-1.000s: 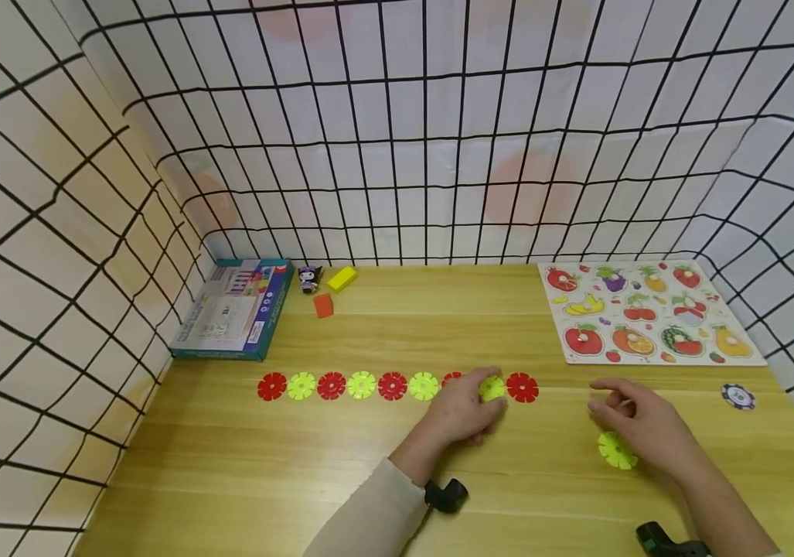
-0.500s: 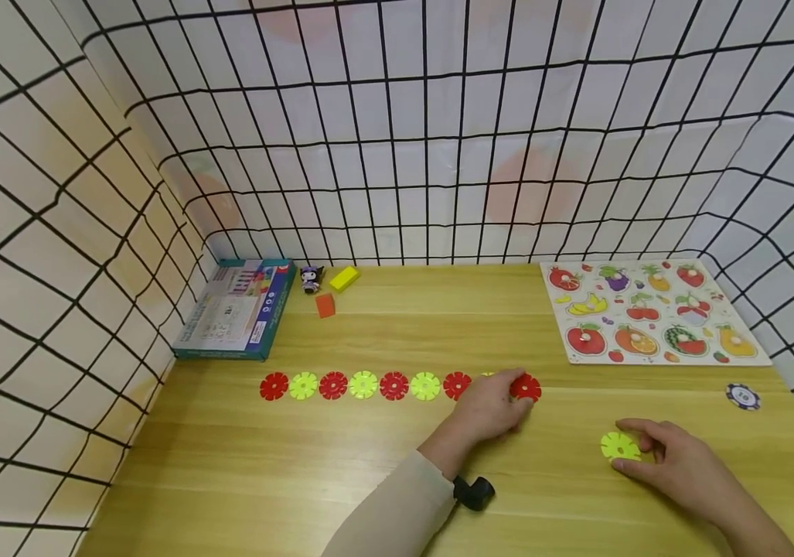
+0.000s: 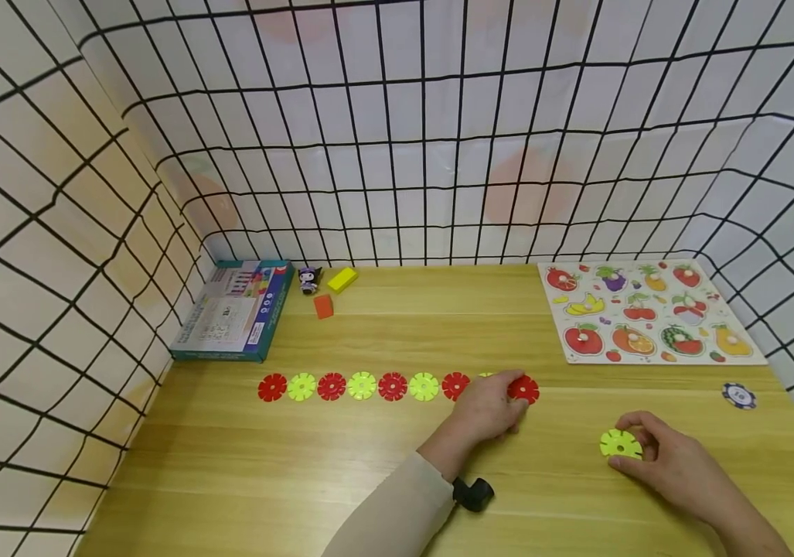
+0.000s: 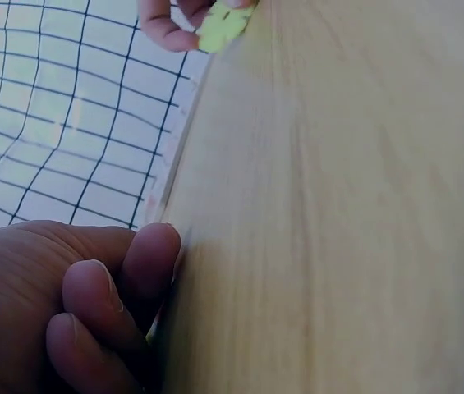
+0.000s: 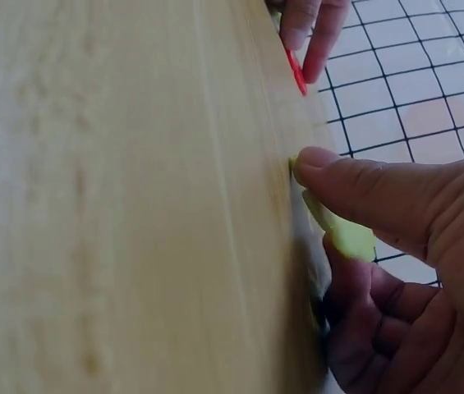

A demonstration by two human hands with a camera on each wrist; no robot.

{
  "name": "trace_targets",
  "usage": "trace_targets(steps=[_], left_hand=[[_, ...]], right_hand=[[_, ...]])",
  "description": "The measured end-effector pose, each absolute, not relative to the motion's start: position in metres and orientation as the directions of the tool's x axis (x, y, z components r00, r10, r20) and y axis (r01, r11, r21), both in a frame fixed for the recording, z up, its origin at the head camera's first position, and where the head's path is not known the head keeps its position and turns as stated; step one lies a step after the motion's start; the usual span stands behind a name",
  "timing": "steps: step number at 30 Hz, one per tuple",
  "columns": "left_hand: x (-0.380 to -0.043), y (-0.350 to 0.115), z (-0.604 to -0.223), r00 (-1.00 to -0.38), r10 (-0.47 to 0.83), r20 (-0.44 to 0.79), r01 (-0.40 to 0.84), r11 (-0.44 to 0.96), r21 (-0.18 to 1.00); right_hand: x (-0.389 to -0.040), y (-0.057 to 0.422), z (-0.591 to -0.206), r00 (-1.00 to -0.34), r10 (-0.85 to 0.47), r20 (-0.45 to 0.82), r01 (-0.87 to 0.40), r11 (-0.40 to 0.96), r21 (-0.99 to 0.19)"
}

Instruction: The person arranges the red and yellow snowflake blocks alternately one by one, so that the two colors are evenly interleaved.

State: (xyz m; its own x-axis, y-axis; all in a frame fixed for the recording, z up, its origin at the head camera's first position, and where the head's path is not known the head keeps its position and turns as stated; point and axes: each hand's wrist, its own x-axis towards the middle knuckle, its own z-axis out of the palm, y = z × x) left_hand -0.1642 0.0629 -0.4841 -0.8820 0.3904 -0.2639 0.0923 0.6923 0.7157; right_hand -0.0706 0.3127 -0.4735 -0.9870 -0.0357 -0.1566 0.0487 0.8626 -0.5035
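Note:
A row of notched plastic snowflake discs, red (image 3: 272,387) and yellow-green (image 3: 301,386) in turn, lies flat across the table. My left hand (image 3: 483,406) is at its right end, thumb and index finger at the edges of the last red disc (image 3: 525,389). Under that hand the neighbouring yellow-green disc is mostly hidden. Off to the right, my right hand (image 3: 675,464) pinches a loose yellow-green disc (image 3: 621,445) by its edges between thumb and finger. In the right wrist view this disc (image 5: 353,240) shows between thumb and fingertip, tilted against the tabletop.
At the back right lies a fruit puzzle board (image 3: 647,313), with a poker chip (image 3: 739,396) in front of it. A flat teal box (image 3: 233,309) stands at the back left. Beside it are a small figurine (image 3: 309,280), a yellow block (image 3: 342,279) and an orange block (image 3: 323,306). Grid-patterned cloth (image 3: 403,155) surrounds the table.
My left hand has shifted right from the yellow-green disc to the last red one. My right hand has come down and back to the loose yellow-green disc and taken hold of it.

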Motion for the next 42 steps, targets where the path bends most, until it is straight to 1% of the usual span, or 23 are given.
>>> trace_targets(steps=[4,7,11,15,20,23,27,30,42], left_hand=[[-0.166,0.063,-0.484,-0.885,0.384,-0.265,0.089,0.696,0.712],[-0.167,0.064,-0.485,-0.888,0.378,-0.263,0.09,0.703,0.706],[-0.168,0.064,-0.486,-0.89,0.371,-0.265,0.087,0.71,0.699],[-0.168,0.066,-0.487,-0.889,0.371,-0.269,0.078,0.701,0.708],[-0.166,0.069,-0.485,-0.887,0.383,-0.257,0.089,0.689,0.72],[-0.165,0.071,-0.485,-0.889,0.382,-0.253,0.094,0.693,0.715],[-0.164,0.072,-0.485,-0.889,0.375,-0.263,0.082,0.695,0.715],[-0.164,0.073,-0.485,-0.886,0.376,-0.271,0.074,0.692,0.718],[-0.164,0.069,-0.489,-0.881,0.393,-0.264,0.086,0.681,0.727]], right_hand=[[-0.078,0.307,-0.471,-0.99,-0.036,-0.136,0.043,0.841,-0.54],[-0.088,0.3,-0.469,-0.987,-0.026,-0.161,0.082,0.776,-0.625],[-0.104,0.289,-0.465,-0.984,-0.016,-0.179,0.127,0.643,-0.755],[-0.121,0.278,-0.463,-0.987,-0.022,-0.158,0.116,0.58,-0.807],[-0.136,0.27,-0.466,-0.987,-0.04,-0.158,0.101,0.608,-0.787],[-0.142,0.269,-0.469,-0.988,-0.057,-0.144,0.066,0.685,-0.726],[-0.146,0.268,-0.473,-0.993,-0.055,-0.106,0.019,0.804,-0.594],[-0.148,0.269,-0.473,-0.993,-0.039,-0.113,0.03,0.835,-0.549],[-0.147,0.269,-0.478,-0.991,0.002,-0.137,0.08,0.821,-0.565]])
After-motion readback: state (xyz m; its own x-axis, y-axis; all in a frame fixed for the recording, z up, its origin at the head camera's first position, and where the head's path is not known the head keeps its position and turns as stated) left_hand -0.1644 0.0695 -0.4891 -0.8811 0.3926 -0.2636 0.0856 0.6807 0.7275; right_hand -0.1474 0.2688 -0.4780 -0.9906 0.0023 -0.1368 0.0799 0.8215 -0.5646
